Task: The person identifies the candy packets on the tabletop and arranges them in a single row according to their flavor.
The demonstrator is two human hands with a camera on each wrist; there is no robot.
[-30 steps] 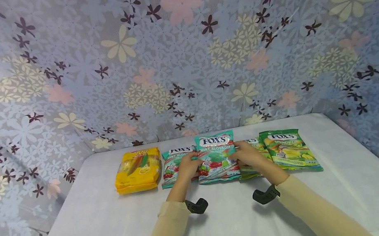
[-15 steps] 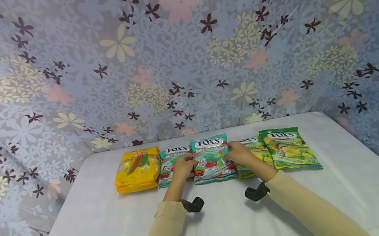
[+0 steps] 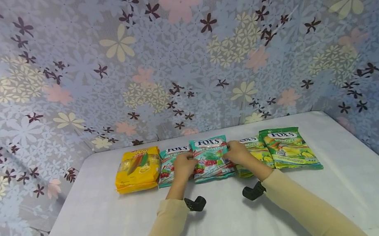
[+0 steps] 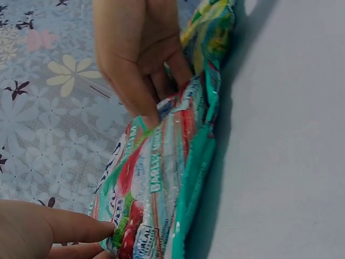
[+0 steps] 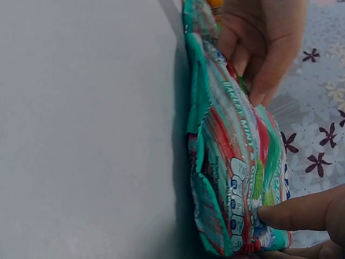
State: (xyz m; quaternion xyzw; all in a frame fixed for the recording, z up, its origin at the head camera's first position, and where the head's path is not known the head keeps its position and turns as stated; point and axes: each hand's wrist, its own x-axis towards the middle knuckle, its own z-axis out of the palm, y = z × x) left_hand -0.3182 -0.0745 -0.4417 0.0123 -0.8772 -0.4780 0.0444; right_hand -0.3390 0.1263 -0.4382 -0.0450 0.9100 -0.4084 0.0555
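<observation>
A teal candy bag (image 3: 212, 162) marked FOX'S lies in the middle of the row, held between both hands. My left hand (image 3: 182, 167) pinches its left side; in the left wrist view the left fingers (image 4: 81, 225) press against the bag's printed side. At its right side my right hand (image 3: 239, 154) grips it, with the right fingers (image 5: 294, 215) on the wrapper in the right wrist view. A second teal candy bag (image 3: 166, 173) sits to the left, partly covered by the left hand. Close by the right hand lies a yellow-green candy bag (image 3: 264, 152), partly hidden.
At the row's left end is a yellow bag (image 3: 137, 171) with a mango picture. A green FOX'S bag (image 3: 289, 147) forms the right end. The white table (image 3: 227, 228) stretches in front, and a floral cloth (image 3: 198, 58) hangs behind.
Both hands have shifted slightly left with the middle teal bag, which sits a little lower at its top edge. The neighbouring teal bag has moved slightly left. Over the last half second little has changed.
</observation>
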